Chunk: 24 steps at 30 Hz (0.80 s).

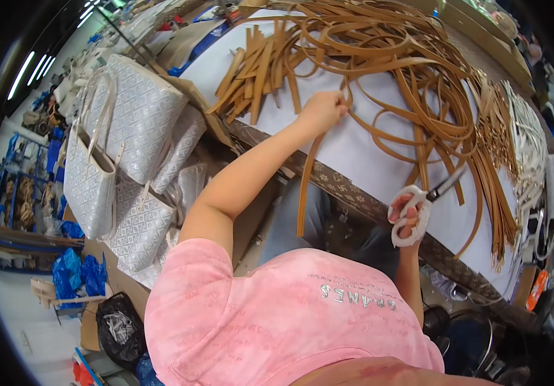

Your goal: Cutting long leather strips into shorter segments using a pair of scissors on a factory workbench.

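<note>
Shiny silver bags (138, 119) w/ a diamond print sit in a pile past the left edge of the desk (341, 183). Some have pale handles (109, 103). Farther left is a blue rack (32, 237) w/ tan bundles (26, 201). Blue plastic bags (68, 273) are nr it, & below them is a black bag (106, 309) w/ white bits (120, 327) inside. White straps (531, 154) bunch up along the desk's right edge. An orange thing (537, 289), maybe a tool, is nr the right front corner. Long bright lights (21, 76) shine way up top L.

Smooth, leather-like straps (442, 122) and shiny metal scissor blades (447, 185)
</note>
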Tool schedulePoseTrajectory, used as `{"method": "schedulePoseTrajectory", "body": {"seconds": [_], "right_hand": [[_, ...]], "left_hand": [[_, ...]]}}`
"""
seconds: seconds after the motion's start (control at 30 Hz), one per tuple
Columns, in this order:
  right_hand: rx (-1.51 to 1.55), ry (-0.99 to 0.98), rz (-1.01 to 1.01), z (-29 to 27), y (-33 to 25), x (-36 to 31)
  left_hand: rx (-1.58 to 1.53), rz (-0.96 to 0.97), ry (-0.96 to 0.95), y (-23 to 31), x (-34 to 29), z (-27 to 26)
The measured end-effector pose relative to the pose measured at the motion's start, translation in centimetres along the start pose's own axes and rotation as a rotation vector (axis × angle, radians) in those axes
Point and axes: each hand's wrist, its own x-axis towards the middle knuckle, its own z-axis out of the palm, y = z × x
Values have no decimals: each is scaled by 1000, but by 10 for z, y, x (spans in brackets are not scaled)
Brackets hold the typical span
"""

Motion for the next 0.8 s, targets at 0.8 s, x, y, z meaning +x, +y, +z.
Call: {"method": "schedulePoseTrajectory", "body": {"seconds": [0.8], "right_hand": [[-461,-922,794,73,-41,-2]], "left_hand": [[-1294,-616,-256,59,-191,-79]]}}
